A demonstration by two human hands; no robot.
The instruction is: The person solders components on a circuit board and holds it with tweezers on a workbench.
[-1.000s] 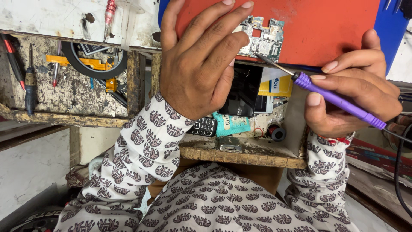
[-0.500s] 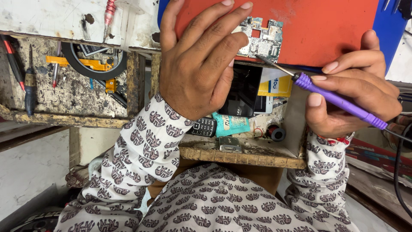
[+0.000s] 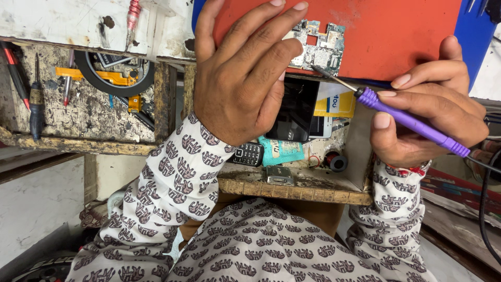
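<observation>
A small grey-green circuit board point(image 3: 322, 46) lies on an orange-red mat point(image 3: 396, 36) at the top of the view. My left hand point(image 3: 240, 78) rests flat on the mat, its fingertips pressing the board's left edge. My right hand point(image 3: 433, 117) grips a purple-handled soldering iron point(image 3: 412, 122) like a pen. Its thin metal tip point(image 3: 326, 74) touches the lower edge of the board. A black cord trails from the handle off to the right.
Under the mat an open wooden drawer point(image 3: 297, 185) holds a dark phone screen point(image 3: 297, 112), a keypad phone point(image 3: 248, 154), a teal tube and a small black ring. At left a worn tray point(image 3: 78, 120) holds screwdrivers, a black ring and yellow flex parts.
</observation>
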